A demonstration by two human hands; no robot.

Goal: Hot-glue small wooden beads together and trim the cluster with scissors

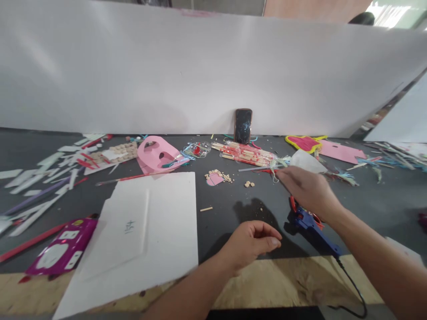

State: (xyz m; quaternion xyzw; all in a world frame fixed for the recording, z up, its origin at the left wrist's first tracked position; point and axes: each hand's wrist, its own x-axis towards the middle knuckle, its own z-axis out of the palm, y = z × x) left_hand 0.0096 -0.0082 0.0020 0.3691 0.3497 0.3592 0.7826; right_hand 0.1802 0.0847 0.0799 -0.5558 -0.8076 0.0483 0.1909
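Note:
My right hand [308, 189] reaches forward over the dark table mat [233, 195], fingers pressed together at the end of a thin grey stick [255, 169] and some pale green threads [275, 165]. What the fingertips grip is too blurred to name. A blue glue gun [312, 224] lies under that wrist, its black cord [353, 284] trailing off the near edge. My left hand [253, 240] hovers low near the front of the mat, loosely curled, with nothing seen in it.
Large white paper sheets [147, 226] lie left of my hands, with a purple pack [60, 251] beside them. Farther back are a pink mask [156, 153], packed wooden sticks [247, 153], small wooden beads [220, 175] and a phone [243, 126] against the white wall. Paper strips [43, 178] litter the left.

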